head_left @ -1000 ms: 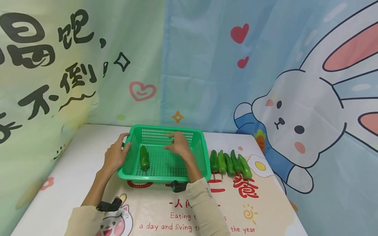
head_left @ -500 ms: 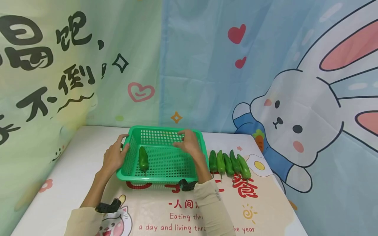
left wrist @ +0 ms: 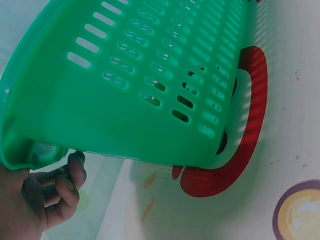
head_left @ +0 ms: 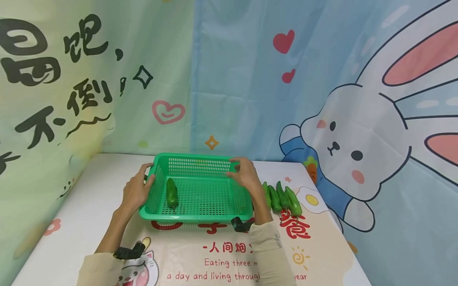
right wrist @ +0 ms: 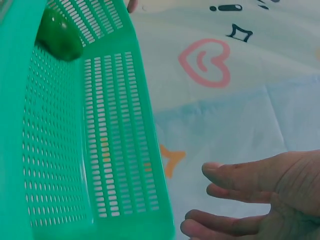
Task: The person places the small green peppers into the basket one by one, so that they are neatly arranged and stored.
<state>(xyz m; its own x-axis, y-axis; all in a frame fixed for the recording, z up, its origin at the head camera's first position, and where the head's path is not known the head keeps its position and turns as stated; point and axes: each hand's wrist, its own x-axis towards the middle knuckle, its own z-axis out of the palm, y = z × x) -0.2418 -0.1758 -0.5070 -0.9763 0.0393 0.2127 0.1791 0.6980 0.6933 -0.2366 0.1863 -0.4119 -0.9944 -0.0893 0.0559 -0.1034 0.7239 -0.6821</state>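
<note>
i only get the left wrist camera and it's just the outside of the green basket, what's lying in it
Observer: The head view shows one green pepper in the green basket, toward the left end.
Operator: any more outside it
Observer: Yes, at least four more green peppers lie side by side on the table, to the right.
Operator: and is anything gripped over at that end
Observer: No, the right wrist view shows the right hand holding nothing, thumb and fingers apart.
</note>
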